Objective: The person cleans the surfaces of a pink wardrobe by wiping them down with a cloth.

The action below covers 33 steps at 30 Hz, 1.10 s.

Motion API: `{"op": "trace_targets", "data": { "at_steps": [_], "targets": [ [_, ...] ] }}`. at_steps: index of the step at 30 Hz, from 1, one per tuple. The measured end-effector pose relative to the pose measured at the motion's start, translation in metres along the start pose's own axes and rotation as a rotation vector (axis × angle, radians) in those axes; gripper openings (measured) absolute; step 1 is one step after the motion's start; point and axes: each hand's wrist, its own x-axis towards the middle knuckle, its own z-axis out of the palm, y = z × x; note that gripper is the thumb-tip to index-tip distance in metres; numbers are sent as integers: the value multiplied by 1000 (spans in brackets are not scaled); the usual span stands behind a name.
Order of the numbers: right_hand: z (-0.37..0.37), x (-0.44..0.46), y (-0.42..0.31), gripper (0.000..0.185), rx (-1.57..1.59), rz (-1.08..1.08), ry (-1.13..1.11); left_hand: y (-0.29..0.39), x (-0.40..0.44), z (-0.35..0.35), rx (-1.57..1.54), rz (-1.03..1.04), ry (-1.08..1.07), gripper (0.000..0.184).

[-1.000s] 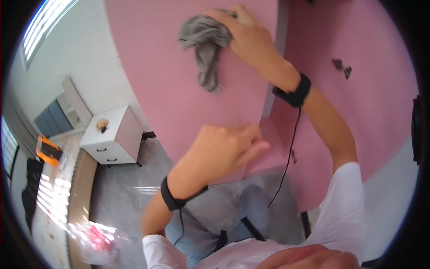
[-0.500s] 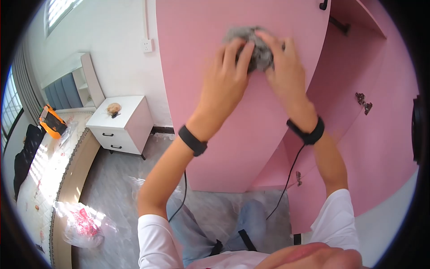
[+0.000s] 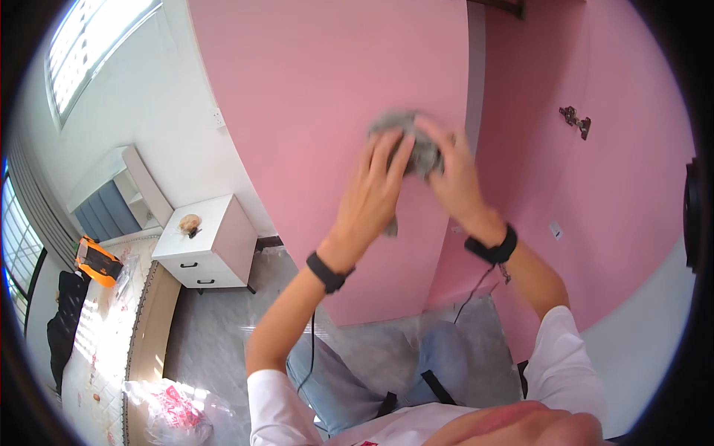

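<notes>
A crumpled grey cloth (image 3: 425,157) is pressed against the pink wardrobe panel (image 3: 297,141) in front of me. My left hand (image 3: 374,186) lies over the cloth's left side, fingers bent onto it. From the right, my right hand (image 3: 460,182) grips the same cloth, its outline slightly blurred. A loose end of cloth hangs below, beside my left wrist. Both wrists wear black bands, with thin black cables running down.
To the right stands an open pink wardrobe door with a metal hinge (image 3: 575,123). A white nightstand (image 3: 204,238) and a bed (image 3: 104,349) with an orange-black bag (image 3: 99,262) are on the left. A plastic bag (image 3: 178,412) sits on the floor.
Both hands and the cloth now appear lower in view and closer to the panel's right edge. My view has tilted, so the room looks shifted. Both hands still grip the cloth.
</notes>
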Motion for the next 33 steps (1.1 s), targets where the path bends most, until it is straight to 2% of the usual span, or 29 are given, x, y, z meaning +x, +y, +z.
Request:
{"op": "trace_targets", "data": {
  "at_steps": [1, 3, 5, 7, 10, 12, 15, 17, 20, 23, 26, 29, 31, 33],
  "targets": [
    [-13, 27, -5, 73, -14, -8, 47, -4, 28, 0, -10, 34, 87, 63],
    [-32, 80, 6, 74, -85, -223, 174, -5, 84, -6, -30, 68, 192, 60],
    [-51, 121, 11, 76, -126, -188, 225, -7, 135, -4, -26, 121, 264, 61],
    [-58, 130, 16, 75, -112, -133, 200, -10, 151, 7, -15, 188, 344, 62],
    [-50, 119, 34, 74, -127, -113, 198, -10, 138, 25, 23, 142, 335, 57],
    [-35, 84, 43, 70, -161, -128, 219, -4, 101, 45, 22, 110, 300, 47],
    [-17, 18, 55, 70, -145, -39, 191, 6, 47, 70, 31, 127, 221, 44],
    [-4, -33, 67, 70, -132, 42, 162, 17, 5, 81, 15, 130, 82, 44],
    [5, -99, 65, 72, -109, 196, 31, 33, -58, 96, 9, 125, -10, 48],
    [20, -147, 81, 73, -177, 181, -41, 40, -103, 104, -25, 97, -104, 49],
    [18, -148, 70, 73, -53, 257, -35, 48, -118, 90, -34, 53, -166, 50],
    [6, -120, 42, 75, 67, 270, -9, 41, -84, 78, -104, 22, -206, 57],
    [-9, -78, 14, 76, 68, 159, 37, 37, -63, 65, -137, -82, -103, 65],
    [-15, -30, 0, 74, 65, 68, 69, 32, -20, 42, -128, -92, 55, 68]
  ]
}}
